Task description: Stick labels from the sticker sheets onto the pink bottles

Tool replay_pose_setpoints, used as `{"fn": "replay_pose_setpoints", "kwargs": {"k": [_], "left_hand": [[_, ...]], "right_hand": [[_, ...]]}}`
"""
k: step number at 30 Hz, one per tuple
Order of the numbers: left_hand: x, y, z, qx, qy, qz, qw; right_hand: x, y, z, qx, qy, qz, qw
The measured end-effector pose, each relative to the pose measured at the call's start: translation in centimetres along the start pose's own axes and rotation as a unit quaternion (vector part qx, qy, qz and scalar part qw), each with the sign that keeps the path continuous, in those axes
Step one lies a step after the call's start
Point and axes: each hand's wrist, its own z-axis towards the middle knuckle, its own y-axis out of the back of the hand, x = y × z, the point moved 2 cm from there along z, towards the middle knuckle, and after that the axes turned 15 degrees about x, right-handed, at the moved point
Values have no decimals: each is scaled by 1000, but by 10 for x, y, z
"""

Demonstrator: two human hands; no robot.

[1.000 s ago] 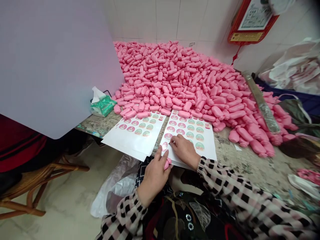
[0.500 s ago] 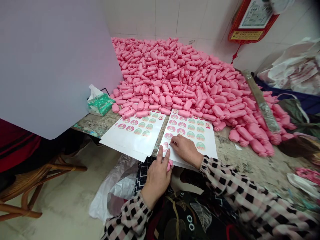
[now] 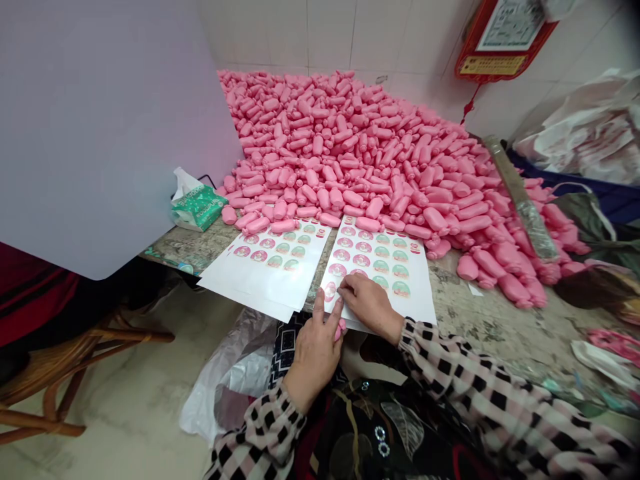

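My left hand (image 3: 316,343) is closed around a small pink bottle (image 3: 340,329), mostly hidden by the fingers. Its index finger stretches onto the lower left corner of a sticker sheet (image 3: 420,303). My right hand (image 3: 371,301) rests on that sheet, its thumb and fingertips pinched at the edge of a pink-and-white sticker (image 3: 330,291). Whether the sticker's edge is lifted cannot be made out. Rows of round pink and green stickers cover the upper part of the sheet. A second stack of sticker sheets (image 3: 255,291) lies to the left.
A large heap of pink bottles (image 3: 340,147) fills the back of the table (image 3: 500,340). A green tissue pack (image 3: 199,205) stands left, by a pale panel (image 3: 110,133). A taped bar (image 3: 523,203) leans on the heap at right. A person sits at far left, beside a wicker stool (image 3: 65,373).
The left hand has turned slightly, its index finger now straighter along the sheet. The right hand stays pinched at the same sticker. The view has shifted a little.
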Motion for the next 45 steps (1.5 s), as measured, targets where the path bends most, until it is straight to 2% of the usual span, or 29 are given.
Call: {"fn": "replay_pose_setpoints", "kwargs": {"k": [8, 15, 25, 31, 35, 38, 41, 43, 45], "left_hand": [[0, -2, 0, 11, 8, 17, 1000], [-3, 3, 0, 20, 22, 42, 999], [-2, 2, -1, 30, 27, 45, 998], [-3, 1, -1, 34, 30, 34, 998], [-3, 1, 0, 33, 31, 16, 999], [-1, 4, -2, 27, 26, -15, 999], [5, 10, -10, -3, 7, -82, 997], [10, 17, -19, -66, 3, -150, 986], [14, 27, -25, -128, 22, -255, 958]], "right_hand": [[5, 1, 3, 15, -36, 58, 998], [13, 13, 10, 24, -94, 28, 995], [22, 32, 18, 32, -59, 8, 998], [24, 47, 22, 48, -63, 29, 996], [19, 60, 23, 52, -38, 69, 996], [10, 59, 16, 43, -11, 75, 996], [-2, 50, 2, 9, 0, 91, 996], [-9, 44, -10, -22, 9, 121, 992], [-11, 41, -21, -53, 27, 154, 986]]}}
